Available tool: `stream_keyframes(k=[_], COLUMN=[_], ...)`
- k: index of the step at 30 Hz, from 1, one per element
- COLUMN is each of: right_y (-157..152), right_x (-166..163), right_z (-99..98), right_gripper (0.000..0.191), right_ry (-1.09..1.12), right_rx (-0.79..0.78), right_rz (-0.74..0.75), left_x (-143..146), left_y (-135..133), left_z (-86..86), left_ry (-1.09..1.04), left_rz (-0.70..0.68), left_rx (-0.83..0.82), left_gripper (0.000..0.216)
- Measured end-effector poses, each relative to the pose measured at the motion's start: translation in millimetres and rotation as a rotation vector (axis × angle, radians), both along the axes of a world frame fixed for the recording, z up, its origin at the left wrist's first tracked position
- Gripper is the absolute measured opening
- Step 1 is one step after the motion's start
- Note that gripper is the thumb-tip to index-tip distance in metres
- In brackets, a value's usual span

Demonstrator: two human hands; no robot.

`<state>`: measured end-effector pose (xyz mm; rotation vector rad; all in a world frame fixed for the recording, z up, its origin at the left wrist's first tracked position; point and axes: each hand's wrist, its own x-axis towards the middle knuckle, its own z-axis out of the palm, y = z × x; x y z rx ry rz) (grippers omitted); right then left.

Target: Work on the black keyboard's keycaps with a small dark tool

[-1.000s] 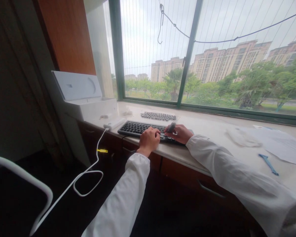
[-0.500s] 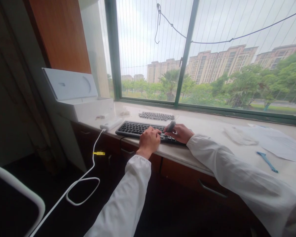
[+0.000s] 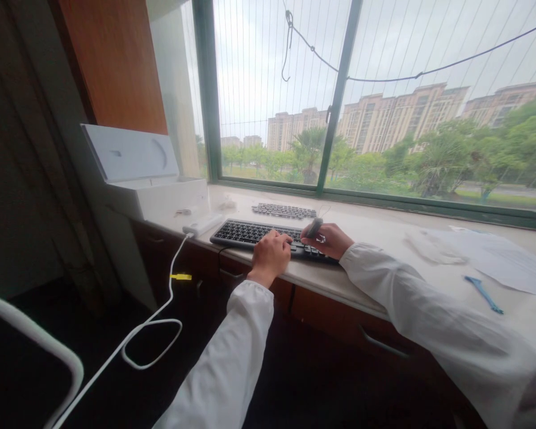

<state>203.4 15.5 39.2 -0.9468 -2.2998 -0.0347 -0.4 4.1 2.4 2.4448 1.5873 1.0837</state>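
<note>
A black keyboard (image 3: pixel 239 231) lies on the light counter below the window. My left hand (image 3: pixel 271 253) is closed over its front edge, the fingers bent onto the keys and pressing it down. My right hand (image 3: pixel 333 239) pinches a dark grey keycap puller (image 3: pixel 314 227) with thin wire, tilted over the right part of the keyboard. The puller's lower end and the keys beneath it are partly hidden by my fingers. Behind the keyboard, loose dark keycaps (image 3: pixel 283 210) are laid out in rows.
An open white box (image 3: pixel 161 196) stands at the left end, beside a white power strip (image 3: pixel 201 226) whose cable (image 3: pixel 170 286) hangs off the front edge. On the right lie paper sheets (image 3: pixel 509 256), a clear plastic bag (image 3: pixel 435 247) and a blue strip (image 3: pixel 485 295).
My right hand has moved slightly to the right with the keycap puller, which now tilts more and shows its wire. My left hand stays in place on the keyboard.
</note>
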Motion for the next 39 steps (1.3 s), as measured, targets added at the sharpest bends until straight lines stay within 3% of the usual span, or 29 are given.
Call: stream_keyframes(k=[23, 32, 39], right_y=[1.5, 3.6, -1.3], right_x=[1.3, 8.0, 0.4], right_z=[0.8, 4.5, 4.1], right_gripper=[0.034, 0.035, 0.039], right_ry=[-0.109, 0.012, 0.086], right_rx=[0.053, 0.111, 0.033], right_rz=[0.067, -0.031, -0.096], left_x=[0.4, -0.1, -0.1], left_y=[-1.0, -0.4, -0.3], left_z=[1.3, 0.4, 0.5], left_ry=[0.013, 0.013, 0.007], left_rz=[0.002, -0.003, -0.005], left_rx=[0.006, 0.002, 0.006], left_gripper=[0.029, 0.029, 0.029])
